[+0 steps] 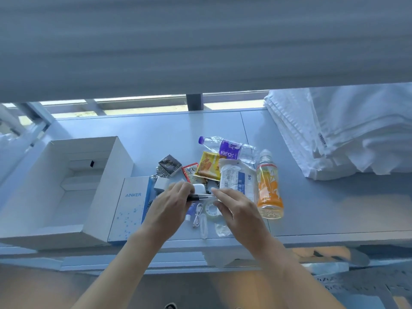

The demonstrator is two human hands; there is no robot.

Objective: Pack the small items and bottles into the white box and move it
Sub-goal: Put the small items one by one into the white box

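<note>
The open box [66, 186] stands at the left of the worktop [156, 130], with the Anker carton [131, 206] just beside it on its right. The small items lie in the middle, two bottles [268, 186] lie right of them, and folded towels [334, 130] are at the far right.

**Card, plastic film and cloth on a smooth matt top**

The white box [66, 186] looks like matt cardboard, and so does the pale Anker carton [131, 208] beside it. The water bottle [227, 148] is clear, glossy plastic with a shiny purple label; the orange drink bottle [268, 188] is the same glossy plastic. The yellow sachet [208, 166] and the white medical pack [237, 177] show crinkled, shiny film. The tape roll [210, 208] looks translucent and glossy. The folded towels [334, 130] are white ribbed cloth, soft and matt. The table [334, 208] is smooth, with a dull sheen.
</note>
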